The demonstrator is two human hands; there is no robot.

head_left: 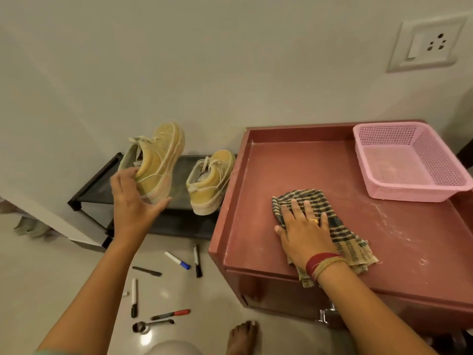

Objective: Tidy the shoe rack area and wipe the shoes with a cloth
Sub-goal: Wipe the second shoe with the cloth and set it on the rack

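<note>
Your left hand (133,201) grips the yellow shoe (158,162) at its heel, over the black rack (94,180) at far left. Long axis steeply tilted, toe up toward the wall. Your right hand (304,231) lies flat, fingers straight, on the checked cloth (340,226) atop the red cabinet (409,239).

Under the fingers of your right hand (304,234) the cloth (340,226) is checked in dark green and beige, on a dull red-brown cabinet top (294,165), with a pink mesh basket (435,160) beyond them. The shoe (158,160) at the fingers of your left hand (133,203) is mustard yellow with off-white sole and laces, like its mate (210,180) just right of them, both against a black rack (99,185).
</note>
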